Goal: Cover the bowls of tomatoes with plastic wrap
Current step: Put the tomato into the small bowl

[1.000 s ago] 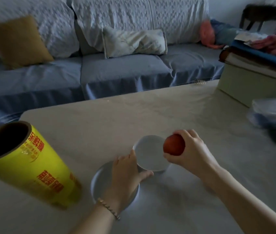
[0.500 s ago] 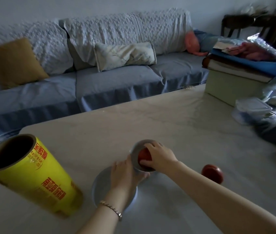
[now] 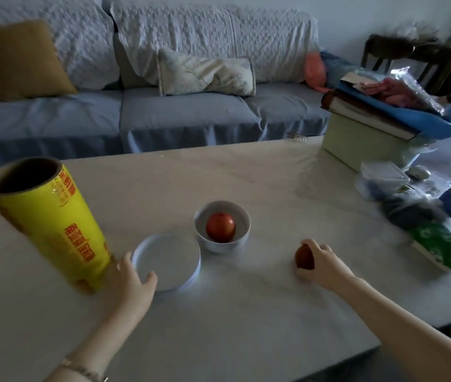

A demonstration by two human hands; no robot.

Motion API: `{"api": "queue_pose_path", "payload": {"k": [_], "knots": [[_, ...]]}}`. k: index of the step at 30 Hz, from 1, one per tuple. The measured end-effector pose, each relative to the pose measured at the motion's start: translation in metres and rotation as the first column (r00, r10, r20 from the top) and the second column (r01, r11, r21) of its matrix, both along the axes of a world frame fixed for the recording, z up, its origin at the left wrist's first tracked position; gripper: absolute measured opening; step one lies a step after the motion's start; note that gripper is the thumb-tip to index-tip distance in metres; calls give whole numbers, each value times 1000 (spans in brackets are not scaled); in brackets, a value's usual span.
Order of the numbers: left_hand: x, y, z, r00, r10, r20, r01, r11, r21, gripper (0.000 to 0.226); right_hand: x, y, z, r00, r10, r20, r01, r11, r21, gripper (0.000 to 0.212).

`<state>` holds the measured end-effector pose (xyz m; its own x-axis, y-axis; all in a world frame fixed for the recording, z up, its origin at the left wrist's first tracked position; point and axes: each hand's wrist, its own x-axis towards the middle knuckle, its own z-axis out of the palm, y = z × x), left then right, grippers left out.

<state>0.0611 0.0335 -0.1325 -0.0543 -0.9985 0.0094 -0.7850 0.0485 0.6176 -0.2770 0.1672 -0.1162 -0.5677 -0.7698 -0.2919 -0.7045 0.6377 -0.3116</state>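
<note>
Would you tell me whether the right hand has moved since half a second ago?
Yes. The right hand has gone from the deep bowl rightward to the loose tomato on the table, which it now grips.

The surface (image 3: pixel 246 175) looks like pale veined stone, smooth and dull-sheened. The wrap roll (image 3: pixel 53 227) wears glossy yellow film over a matt cardboard core (brown at the rim); the white bowl (image 3: pixel 220 246) looks glazed, its tomato (image 3: pixel 220 226) smooth and shiny.
</note>
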Motion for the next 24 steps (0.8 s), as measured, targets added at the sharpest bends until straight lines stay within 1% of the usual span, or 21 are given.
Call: {"api": "queue_pose_path", "payload": {"k": [2, 4, 5, 6, 7, 8, 9, 10, 11, 12, 14, 17, 19, 21, 22, 24], "knots": [[6, 3, 1, 991, 106, -78, -91, 981, 171, 43, 3, -1, 0, 998, -57, 41, 59, 996, -69, 64], [9, 6, 1, 979, 147, -142, -100, 950, 295, 46, 15, -5, 6, 993, -89, 78, 100, 983, -152, 61], [10, 6, 1, 961, 172, -218, -83, 928, 364, 47, 25, -7, 11, 993, -84, 85, 100, 972, -213, 61], [10, 5, 2, 921, 219, -322, -58, 894, 444, 47, 37, -11, 18, 995, -56, 85, 79, 953, -293, 60], [11, 4, 2, 865, 280, -416, -24, 852, 524, 46, 51, -16, 27, 996, -11, 88, 43, 925, -376, 58], [12, 4, 4, 820, 325, -472, 7, 818, 576, 43, 68, -22, 38, 994, 57, 98, -7, 894, -449, 55], [13, 4, 6, 801, 345, -489, 25, 798, 602, 39, 86, -30, 48, 984, 143, 102, -74, 865, -496, 52], [14, 5, 10, 801, 345, -489, 37, 787, 616, 32, 104, -40, 57, 966, 240, 98, -156, 839, -522, 53], [15, 6, 14, 796, 344, -497, 48, 783, 620, 25, 122, -50, 62, 940, 327, 94, -233, 819, -525, 55], [16, 9, 19, 794, 339, -505, 61, 782, 620, 17, 138, -62, 64, 912, 398, 100, -296, 807, -512, 57], [17, 14, 24, 790, 319, -523, 82, 791, 606, 8, 167, -87, 56, 867, 484, 119, -389, 806, -447, 60], [21, 17, 24, 782, 265, -565, 140, 808, 572, 3, 199, -117, 32, 819, 568, 83, -531, 804, -270, 66], [23, 16, 25, 772, 265, -578, 163, 796, 582, 4, 209, -128, 17, 802, 597, 30, -587, 796, -149, 68], [23, 17, 30, 760, 280, -586, 186, 770, 610, 18, 214, -131, 8, 798, 602, -18, -602, 796, -54, 64], [22, 16, 32, 752, 299, -588, 189, 756, 626, 24, 214, -131, 5, 795, 605, -33, -606, 795, -29, 64], [19, 11, 34, 742, 333, -582, 175, 741, 648, 26, 212, -128, 3, 795, 606, -19, -606, 794, -46, 65]]}}
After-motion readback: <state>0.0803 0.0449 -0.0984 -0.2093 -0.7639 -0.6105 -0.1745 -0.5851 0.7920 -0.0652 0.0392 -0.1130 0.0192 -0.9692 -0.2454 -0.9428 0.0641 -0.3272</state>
